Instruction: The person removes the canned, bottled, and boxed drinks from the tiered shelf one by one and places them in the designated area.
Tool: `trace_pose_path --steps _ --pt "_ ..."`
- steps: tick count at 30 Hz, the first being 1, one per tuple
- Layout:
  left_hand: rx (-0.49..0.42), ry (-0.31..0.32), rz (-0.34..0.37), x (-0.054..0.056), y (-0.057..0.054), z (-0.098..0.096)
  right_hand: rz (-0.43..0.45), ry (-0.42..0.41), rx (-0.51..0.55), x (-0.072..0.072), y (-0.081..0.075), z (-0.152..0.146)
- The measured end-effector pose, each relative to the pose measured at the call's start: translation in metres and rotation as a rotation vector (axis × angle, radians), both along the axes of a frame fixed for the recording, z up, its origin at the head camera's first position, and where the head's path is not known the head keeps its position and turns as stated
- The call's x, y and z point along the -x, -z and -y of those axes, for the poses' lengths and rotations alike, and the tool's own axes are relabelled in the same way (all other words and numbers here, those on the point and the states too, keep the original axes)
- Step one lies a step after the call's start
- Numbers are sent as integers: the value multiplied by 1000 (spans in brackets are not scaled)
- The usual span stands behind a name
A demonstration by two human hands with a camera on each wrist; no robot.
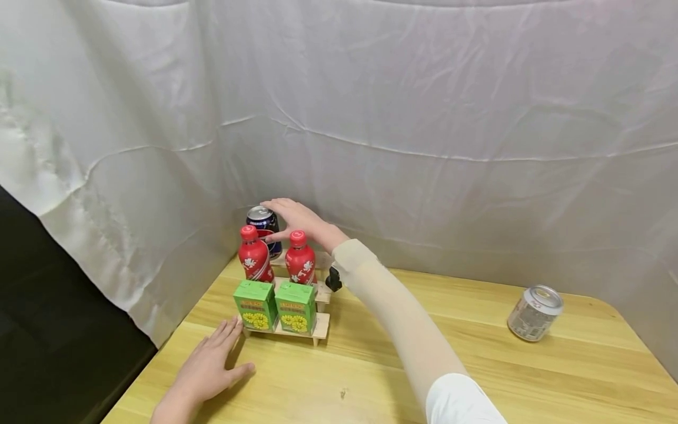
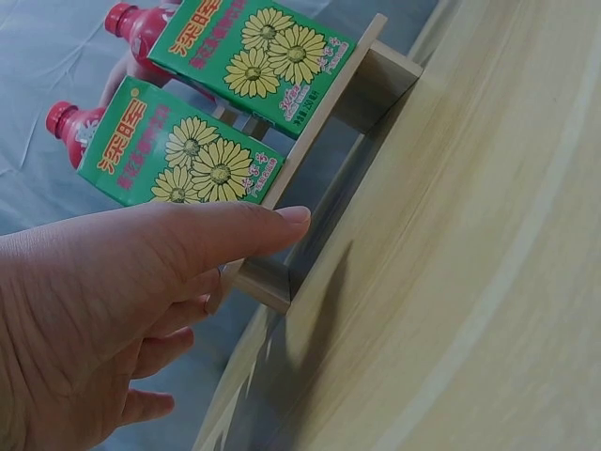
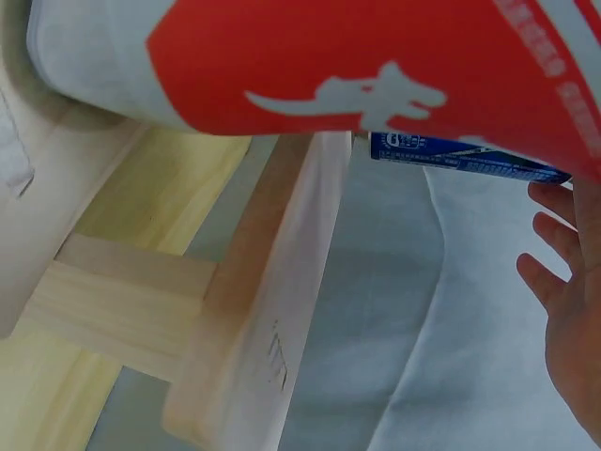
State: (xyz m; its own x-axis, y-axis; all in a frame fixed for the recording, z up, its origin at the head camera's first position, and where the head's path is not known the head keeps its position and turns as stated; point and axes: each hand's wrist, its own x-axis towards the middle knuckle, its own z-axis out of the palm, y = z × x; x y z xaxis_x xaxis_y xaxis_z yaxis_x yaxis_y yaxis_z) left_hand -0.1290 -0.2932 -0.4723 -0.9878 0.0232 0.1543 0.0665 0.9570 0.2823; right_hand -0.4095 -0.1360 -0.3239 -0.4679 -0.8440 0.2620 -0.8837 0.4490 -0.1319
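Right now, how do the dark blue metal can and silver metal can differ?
The dark blue can stands atop the stepped wooden rack; the silver can on the wooden table. The right hand is at the blue can; no hand is near the silver one. Both stand upright.

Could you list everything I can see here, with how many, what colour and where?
Cartons: 2, green with yellow flowers, front step of the rack
Bottles: 2, red with white pattern, middle step
Dark can: 1, mostly blue, top step
Rack: 1, pale wood, left part of the table
Silver can: 1, silvery, right side of the table
Table: 1, light yellow wood, underneath everything
Curtain: count unclear, pale grey, behind and around the table
Black area: 1, black, far left, material unclear
Small device: 1, black, at the right wrist
Sleeve: 1, beige and white, right arm
Hands: 2, bare; left by the rack's front left corner, right at the dark can
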Motion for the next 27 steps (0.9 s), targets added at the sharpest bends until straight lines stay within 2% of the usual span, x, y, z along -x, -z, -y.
trace_pose_path --steps 4,11,20,27 --pt "-3 1 -11 2 -2 -1 -10 -8 28 1 -1 0" --pt "3 -2 -18 1 -2 -2 1 -16 10 2 -2 2" --pt "3 -6 -1 1 -2 -1 -35 -30 -39 4 0 5" --pt "4 -1 -1 2 -2 -1 33 -57 58 3 -1 5"
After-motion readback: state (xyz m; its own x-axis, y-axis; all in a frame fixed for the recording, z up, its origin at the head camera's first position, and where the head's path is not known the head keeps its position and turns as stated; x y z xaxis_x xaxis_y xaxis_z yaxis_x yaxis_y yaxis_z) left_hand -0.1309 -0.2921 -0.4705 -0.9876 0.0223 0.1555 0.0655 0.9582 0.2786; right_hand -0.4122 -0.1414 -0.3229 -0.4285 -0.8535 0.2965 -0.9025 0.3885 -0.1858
